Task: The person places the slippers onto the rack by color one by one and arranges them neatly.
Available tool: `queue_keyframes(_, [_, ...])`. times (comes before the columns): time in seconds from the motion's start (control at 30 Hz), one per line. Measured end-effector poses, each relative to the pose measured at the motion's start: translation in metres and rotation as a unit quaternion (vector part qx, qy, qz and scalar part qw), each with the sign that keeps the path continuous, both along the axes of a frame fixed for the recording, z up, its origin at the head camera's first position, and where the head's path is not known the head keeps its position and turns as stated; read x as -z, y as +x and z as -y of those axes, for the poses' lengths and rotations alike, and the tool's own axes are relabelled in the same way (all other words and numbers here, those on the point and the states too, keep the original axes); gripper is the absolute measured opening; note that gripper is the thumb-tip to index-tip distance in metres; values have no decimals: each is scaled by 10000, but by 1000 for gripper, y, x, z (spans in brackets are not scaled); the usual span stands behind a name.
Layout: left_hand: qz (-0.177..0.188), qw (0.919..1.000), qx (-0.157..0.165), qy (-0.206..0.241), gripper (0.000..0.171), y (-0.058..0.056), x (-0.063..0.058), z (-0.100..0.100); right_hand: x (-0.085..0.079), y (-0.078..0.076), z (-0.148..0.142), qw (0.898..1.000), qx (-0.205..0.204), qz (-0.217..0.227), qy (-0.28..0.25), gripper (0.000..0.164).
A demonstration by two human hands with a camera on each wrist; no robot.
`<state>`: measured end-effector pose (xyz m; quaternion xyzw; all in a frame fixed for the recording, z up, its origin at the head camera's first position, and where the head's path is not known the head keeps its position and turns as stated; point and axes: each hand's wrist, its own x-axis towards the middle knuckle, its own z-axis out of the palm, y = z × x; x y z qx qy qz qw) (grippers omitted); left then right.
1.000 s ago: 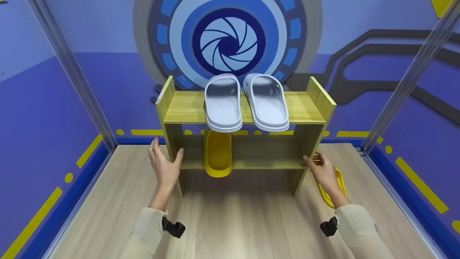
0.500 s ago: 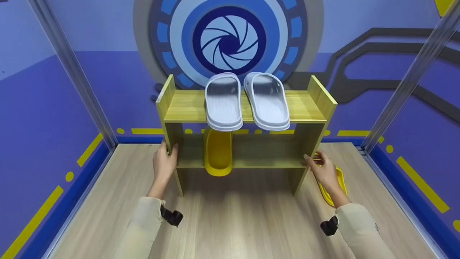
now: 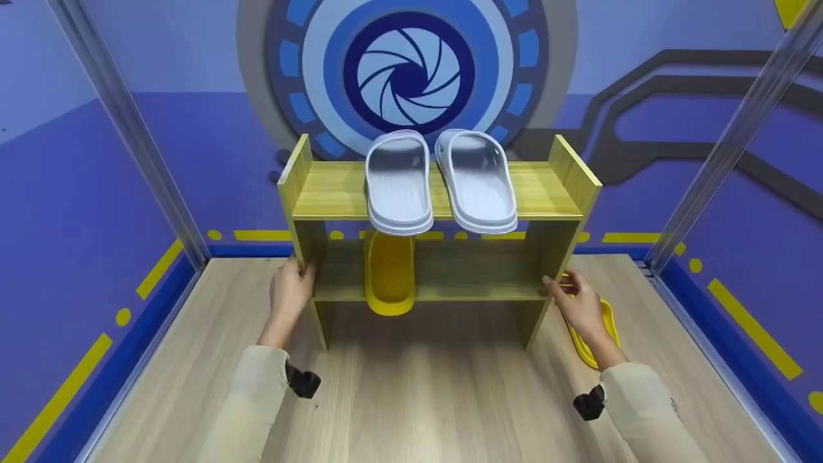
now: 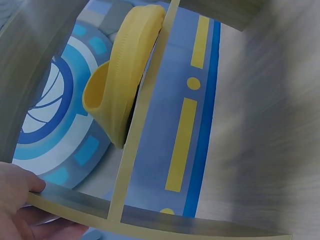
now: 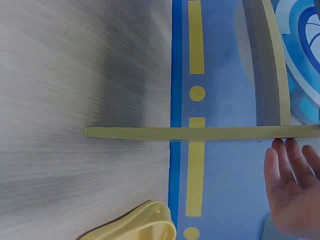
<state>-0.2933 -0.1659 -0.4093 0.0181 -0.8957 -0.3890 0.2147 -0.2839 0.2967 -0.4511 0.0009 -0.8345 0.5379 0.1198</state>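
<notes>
A light wooden two-tier shoe rack [image 3: 546, 193] stands in the middle of the head view. My left hand [image 3: 289, 289] grips its left side panel, thumb inside and fingers outside, as the left wrist view also shows. On the opposite side my right hand [image 3: 582, 315] holds the right panel, its thumb at the front edge and its fingertips against the outer face. Two pale grey clogs, a left one [image 3: 400, 193] and a right one [image 3: 483, 193], sit side by side on the top shelf. One yellow clog [image 3: 390, 276] rests on the lower shelf, left of centre.
A second yellow clog [image 3: 609, 328] lies on the wood-grain table [image 3: 411, 405] right of the rack, partly behind my right hand. Behind the rack rises a blue patterned wall [image 3: 193, 167]. Metal posts [image 3: 141, 148] stand at the back corners.
My left hand has moved from an open pose beside the rack to gripping its left panel. My right hand, the rack and the clogs stay in place.
</notes>
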Motion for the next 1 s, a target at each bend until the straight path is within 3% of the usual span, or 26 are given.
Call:
queue_keyframes(0.3, [-25, 9999, 145, 12, 23, 2, 0, 2, 5, 1, -8, 9998, -60, 75, -145, 66])
queue_keyframes(0.53, [-186, 9995, 237, -77, 23, 1, 1, 3, 27, 10, -35, 9956, -360, -579, -642, 55])
queue_keyframes(0.63, [-148, 9996, 204, -100, 21, 2, 1, 3, 64, 2, -63, 9953, -54, -674, -694, 53])
queue_keyframes(0.73, [-81, 9998, 120, -166, 20, 2, 1, 2, 116, -15, -99, 9954, 516, -577, -572, 56])
queue_keyframes(0.8, [-25, 9998, 87, -178, 19, 3, 1, 2, 148, -26, -120, 9934, 1062, -413, -129, 60])
queue_keyframes(0.87, [-1, 9998, 99, -171, 19, 3, 1, 2, 168, -30, -131, 9885, 1467, -192, 305, 67])
queue_keyframes(0.93, [-12, 9998, 104, -166, 19, 3, 1, 2, 177, -28, -135, 9832, 1683, 60, 701, 74])
queue_keyframes(1.0, [-68, 9998, 100, -168, 20, 3, 2, 2, 169, -18, -128, 9824, 1636, 410, 802, 80])
